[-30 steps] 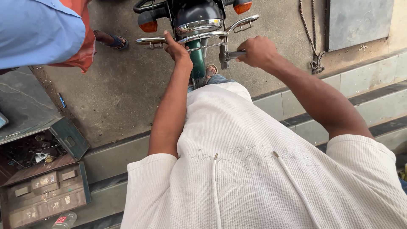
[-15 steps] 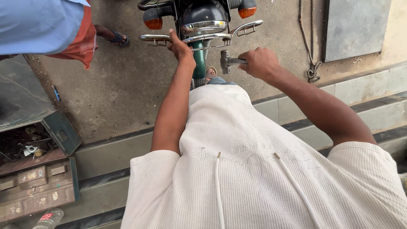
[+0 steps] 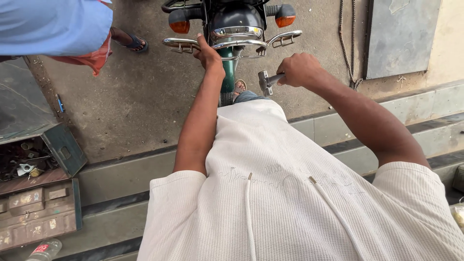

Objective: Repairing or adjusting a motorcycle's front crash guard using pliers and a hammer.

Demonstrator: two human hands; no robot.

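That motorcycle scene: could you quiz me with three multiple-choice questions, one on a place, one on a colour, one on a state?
1. Where does the left hand rest?
A. on the motorcycle's chrome rear rack
B. on the toolbox
C. on the step

2. What colour are the turn-signal lenses?
A. blue
B. orange
C. green

3. What is the state of the right hand?
A. open and empty
B. flat on the ground
C. closed on a hammer

Answers: 1 A, the fingers wrap the chrome bar behind the seat. 2 B, both lenses beside the tail show orange. 3 C, the fist grips the handle, with the metal head sticking out to the left.
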